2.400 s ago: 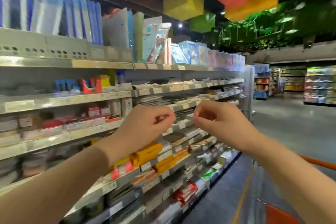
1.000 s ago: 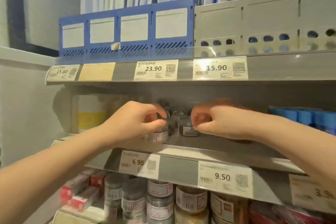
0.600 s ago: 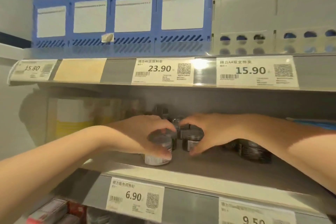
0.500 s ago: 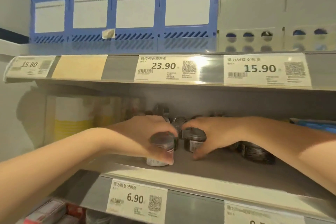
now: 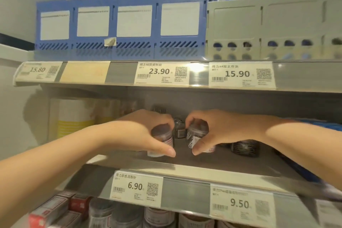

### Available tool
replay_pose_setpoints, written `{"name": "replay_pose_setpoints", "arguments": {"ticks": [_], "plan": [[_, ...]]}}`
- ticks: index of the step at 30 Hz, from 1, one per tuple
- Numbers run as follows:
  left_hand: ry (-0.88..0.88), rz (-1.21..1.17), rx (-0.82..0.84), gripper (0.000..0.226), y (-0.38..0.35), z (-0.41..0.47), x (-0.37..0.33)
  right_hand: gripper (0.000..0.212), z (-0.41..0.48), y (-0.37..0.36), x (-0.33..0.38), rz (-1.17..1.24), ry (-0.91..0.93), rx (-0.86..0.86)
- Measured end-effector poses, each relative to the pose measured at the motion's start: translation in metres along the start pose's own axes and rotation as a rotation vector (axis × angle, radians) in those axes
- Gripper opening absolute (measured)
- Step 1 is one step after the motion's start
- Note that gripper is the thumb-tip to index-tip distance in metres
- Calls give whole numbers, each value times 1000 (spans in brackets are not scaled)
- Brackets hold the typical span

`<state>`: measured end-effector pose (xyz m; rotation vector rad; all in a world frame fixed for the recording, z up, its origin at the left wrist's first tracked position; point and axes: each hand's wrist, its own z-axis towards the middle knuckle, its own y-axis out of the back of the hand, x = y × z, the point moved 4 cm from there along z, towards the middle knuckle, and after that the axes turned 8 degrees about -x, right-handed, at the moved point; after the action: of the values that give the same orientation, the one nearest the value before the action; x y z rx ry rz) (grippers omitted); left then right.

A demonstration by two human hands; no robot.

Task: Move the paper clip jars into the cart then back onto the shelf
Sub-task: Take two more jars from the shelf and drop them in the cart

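On the middle shelf [image 5: 212, 161] my left hand [image 5: 140, 133] grips a small clear paper clip jar [image 5: 162, 136] with a dark lid and a white label. Its base stands on or just above the shelf. My right hand [image 5: 220, 131] grips a second jar [image 5: 196, 135], tilted, thumb under its label. A third jar [image 5: 178, 127] stands between and behind them. Another dark jar [image 5: 244, 147] sits under my right forearm. The cart is out of view.
Blue [image 5: 122, 29] and grey [image 5: 273, 27] file racks stand on the shelf above, with price tags 23.90 [image 5: 162, 73] and 15.90 [image 5: 240, 75] on its edge. A white and yellow box [image 5: 75, 116] stands at the left. More jars [image 5: 159, 216] fill the shelf below.
Both hands have closed around their jars. The right jar has tipped and lifted a little toward me. The view has moved closer to the shelf.
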<state>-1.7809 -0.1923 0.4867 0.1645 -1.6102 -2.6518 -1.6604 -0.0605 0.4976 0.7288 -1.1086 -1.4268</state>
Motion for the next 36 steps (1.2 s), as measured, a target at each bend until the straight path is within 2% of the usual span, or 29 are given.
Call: {"name": "replay_pose_setpoints", "arguments": {"ticks": [4, 6, 10, 13, 20, 28, 32, 36], "plan": [[-15, 1, -109, 75, 18, -5, -23, 35, -38, 22, 16, 113, -41, 42], [-32, 6, -145, 79, 24, -12, -40, 39, -56, 34, 27, 155, -23, 1], [-56, 11, -173, 69, 30, -31, -75, 52, -89, 49, 43, 122, 31, -154], [-96, 8, -170, 67, 31, -52, -104, 60, -122, 49, 54, 145, 13, -152], [-248, -84, -102, 59, 39, -115, -180, 55, -224, 53, 115, -34, -82, -114], [-529, -243, -6, 63, 49, -223, -267, 52, -369, 52, 226, -155, -357, -137], [-662, -221, 41, 63, 57, -273, -326, 54, -451, 61, 281, -142, -524, -123], [-799, -289, 58, 72, 69, -319, -392, 52, -538, 76, 330, -169, -629, -184]]}}
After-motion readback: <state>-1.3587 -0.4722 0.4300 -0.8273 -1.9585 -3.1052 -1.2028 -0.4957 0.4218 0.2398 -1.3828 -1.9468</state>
